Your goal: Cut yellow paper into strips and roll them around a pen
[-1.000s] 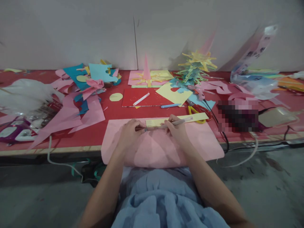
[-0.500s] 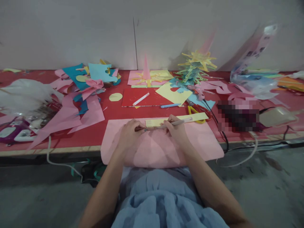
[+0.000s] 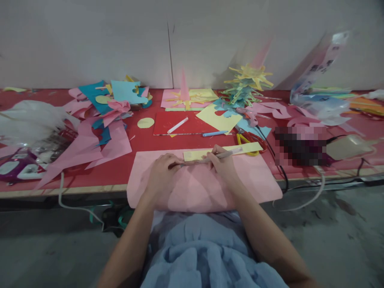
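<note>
A large pink sheet (image 3: 192, 192) lies at the table's front edge and hangs a little over it. My right hand (image 3: 221, 160) is closed round a pale pen (image 3: 232, 152), its tip end toward the left. A small brownish strip (image 3: 190, 163) lies between my hands; its exact nature is too blurred to tell. My left hand (image 3: 166, 168) is closed at the strip's left end, its fingertips pinching there. Just beyond my fingers a pale yellow paper strip (image 3: 250, 148) rests across the pink sheet's far edge.
Yellow-handled scissors (image 3: 243, 140), a blue pen (image 3: 215, 133) and a pink pen (image 3: 178, 125) lie beyond the sheet. A layered paper tree (image 3: 249, 84) stands at the back. Left are paper scraps (image 3: 117, 140); right, a black cable (image 3: 271, 149).
</note>
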